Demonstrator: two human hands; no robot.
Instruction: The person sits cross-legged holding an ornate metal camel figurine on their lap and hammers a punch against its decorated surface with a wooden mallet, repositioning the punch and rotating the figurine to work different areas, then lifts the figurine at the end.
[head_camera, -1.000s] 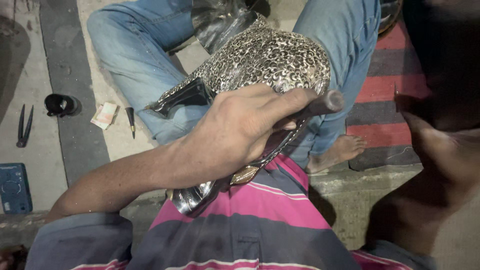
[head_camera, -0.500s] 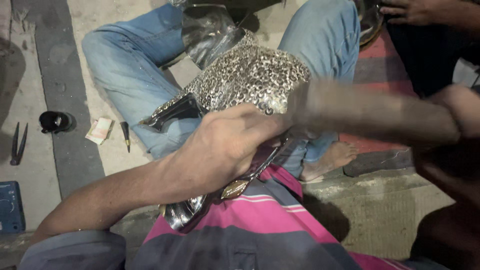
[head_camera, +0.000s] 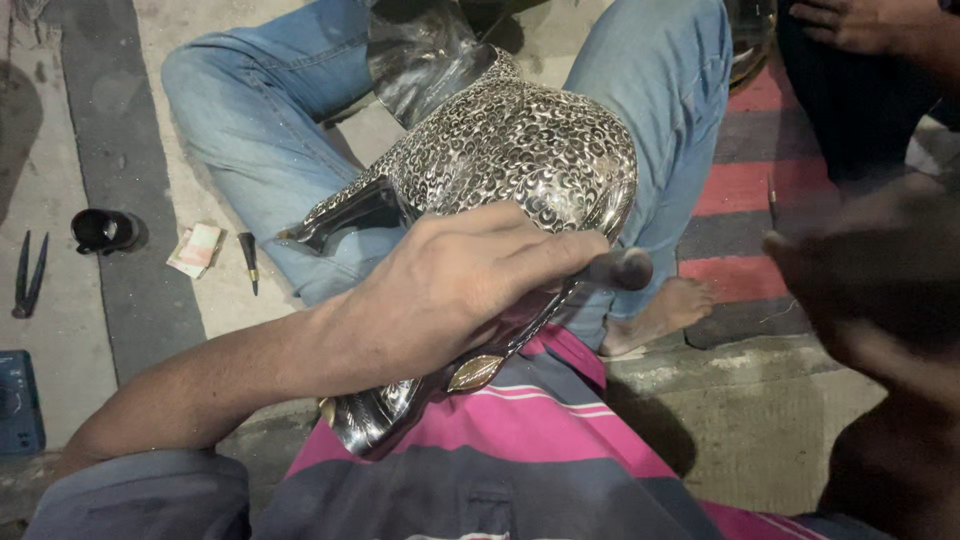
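A silver metal piece (head_camera: 520, 150), embossed all over with small curled patterns, rests on my lap between my jeans-clad legs. My left hand (head_camera: 460, 290) lies across its lower edge, fingers closed around a dark rod-shaped tool (head_camera: 625, 268) whose blunt end sticks out to the right. The tool's tip is hidden under my fingers. My right hand (head_camera: 870, 290) is a dark motion blur at the right, apart from the piece; whether it holds anything cannot be made out.
On the concrete at left lie pliers (head_camera: 28, 275), a small black cup (head_camera: 100, 230), a folded paper (head_camera: 195, 250), a short punch (head_camera: 248, 262) and a blue box (head_camera: 18, 400). A red striped mat (head_camera: 760, 190) lies right. Another person's hand (head_camera: 850, 25) shows top right.
My right arm swung across the metal piece half a second ago and has drawn back to the right. The left hand keeps its grip on the tool.
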